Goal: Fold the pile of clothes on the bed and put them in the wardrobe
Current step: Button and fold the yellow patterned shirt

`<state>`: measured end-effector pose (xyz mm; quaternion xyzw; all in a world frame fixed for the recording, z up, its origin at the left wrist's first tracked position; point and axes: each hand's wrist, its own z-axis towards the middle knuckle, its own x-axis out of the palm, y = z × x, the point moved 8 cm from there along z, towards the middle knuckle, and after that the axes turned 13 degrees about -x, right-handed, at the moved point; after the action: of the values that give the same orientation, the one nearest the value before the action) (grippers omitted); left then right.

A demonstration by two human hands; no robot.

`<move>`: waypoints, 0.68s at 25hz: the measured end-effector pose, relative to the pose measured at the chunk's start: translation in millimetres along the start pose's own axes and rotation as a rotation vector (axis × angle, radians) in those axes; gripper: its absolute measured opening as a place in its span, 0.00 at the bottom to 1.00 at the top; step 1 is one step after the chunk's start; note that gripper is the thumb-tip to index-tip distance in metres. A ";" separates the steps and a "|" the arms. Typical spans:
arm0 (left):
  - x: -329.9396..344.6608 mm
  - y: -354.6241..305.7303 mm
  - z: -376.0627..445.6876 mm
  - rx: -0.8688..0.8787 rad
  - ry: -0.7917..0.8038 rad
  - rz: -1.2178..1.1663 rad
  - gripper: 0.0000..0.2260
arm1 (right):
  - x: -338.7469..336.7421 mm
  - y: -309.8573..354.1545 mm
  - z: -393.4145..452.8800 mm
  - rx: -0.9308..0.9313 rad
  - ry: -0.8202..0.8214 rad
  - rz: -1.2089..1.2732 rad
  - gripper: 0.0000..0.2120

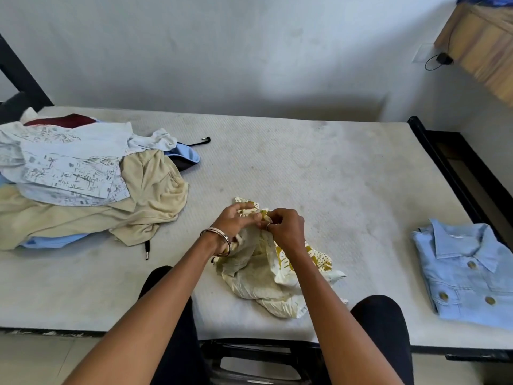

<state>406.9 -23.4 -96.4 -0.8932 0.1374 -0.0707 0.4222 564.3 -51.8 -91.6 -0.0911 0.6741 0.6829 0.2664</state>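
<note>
A crumpled cream garment with a yellow print [263,276] lies on the bed [319,168] right in front of me. My left hand [236,220] and my right hand [286,226] both pinch its upper edge, close together, lifting that part slightly. A pile of unfolded clothes [83,179] in beige, pale printed blue and dark red covers the bed's left side. A folded light blue shirt with brown buttons [472,273] lies flat at the right edge of the bed.
The mattress between the pile and the folded shirt is bare. A black bed frame [455,165] runs along the right side. A wooden cabinet [483,43] hangs on the wall at top right. My knees [380,315] press against the bed's front edge.
</note>
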 end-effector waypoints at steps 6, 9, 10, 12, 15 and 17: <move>-4.4 -9.3 -4.0 0.079 -0.383 0.360 0.07 | 10.4 -5.5 -6.7 0.069 0.175 0.146 0.04; -0.3 -27.8 -11.1 0.180 -0.384 0.407 0.07 | 8.2 -3.4 -11.1 0.198 0.205 0.441 0.05; 2.5 -33.8 -12.8 0.215 -0.381 0.437 0.08 | 7.2 -3.0 -10.9 0.218 0.199 0.494 0.06; 9.9 -42.8 -13.7 0.277 -0.366 0.527 0.10 | 2.9 -5.4 -6.5 0.236 0.134 0.516 0.07; 16.2 -50.4 -11.7 0.324 -0.363 0.575 0.12 | -2.9 -2.8 1.4 0.206 0.018 0.400 0.04; 16.9 -56.5 -12.5 0.347 -0.385 0.538 0.12 | -9.4 9.2 6.3 0.101 -0.039 0.192 0.03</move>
<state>430.4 -3.6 -44.7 -0.7372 0.2712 0.1899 0.5889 569.2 -47.5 -78.6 0.0009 0.7081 0.6720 0.2170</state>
